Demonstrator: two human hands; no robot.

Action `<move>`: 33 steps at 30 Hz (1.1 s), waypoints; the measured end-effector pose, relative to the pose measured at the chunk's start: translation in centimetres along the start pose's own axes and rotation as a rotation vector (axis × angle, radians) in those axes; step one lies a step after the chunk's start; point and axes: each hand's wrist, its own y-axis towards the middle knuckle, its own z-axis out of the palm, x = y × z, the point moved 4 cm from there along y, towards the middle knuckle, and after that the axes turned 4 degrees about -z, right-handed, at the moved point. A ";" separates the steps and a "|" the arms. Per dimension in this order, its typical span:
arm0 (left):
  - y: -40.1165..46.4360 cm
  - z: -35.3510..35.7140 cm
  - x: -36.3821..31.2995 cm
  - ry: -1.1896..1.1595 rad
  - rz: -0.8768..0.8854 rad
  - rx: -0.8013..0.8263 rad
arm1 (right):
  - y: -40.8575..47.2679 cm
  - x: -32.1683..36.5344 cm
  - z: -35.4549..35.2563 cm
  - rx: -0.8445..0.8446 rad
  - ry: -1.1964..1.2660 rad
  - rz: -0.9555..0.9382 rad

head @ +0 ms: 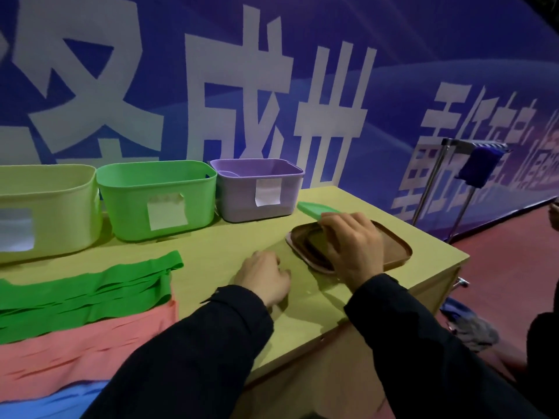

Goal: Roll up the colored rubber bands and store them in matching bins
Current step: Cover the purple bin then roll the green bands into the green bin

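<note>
Hands first: your right hand (348, 246) curls over something dark on the brown tray (396, 252); your left hand (264, 278) rests loosely curled, holding nothing, on the worktop (211, 258). Rolling appears not yet begun, since the green bands (84, 294) lie flat; next you need one strip's end pinched.

Right hand (351, 243) on brown tray (396, 249); left hand (263, 278) on table (211, 255) near green bands (90, 291)

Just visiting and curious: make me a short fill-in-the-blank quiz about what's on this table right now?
1. The bin nearest the brown tray is coloured ____.
2. The right hand rests on the brown ____.
3. On the pile of bands, the green bands lie on top of the ____ ones.
4. Each bin, such as the green bin, carries a white paper ____ on its front.

Missing words: purple; tray; pink; label
</note>
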 end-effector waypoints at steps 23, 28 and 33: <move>3.7 4.0 -3.8 0.337 0.287 -0.070 | -2.5 -3.9 5.5 0.530 -0.080 0.226; 3.7 3.3 -3.3 0.309 0.221 -0.104 | -1.6 -3.5 6.1 0.643 -0.156 0.184; 3.7 2.0 -2.1 0.283 -0.022 -0.213 | -1.3 -3.5 6.4 0.630 -0.153 0.201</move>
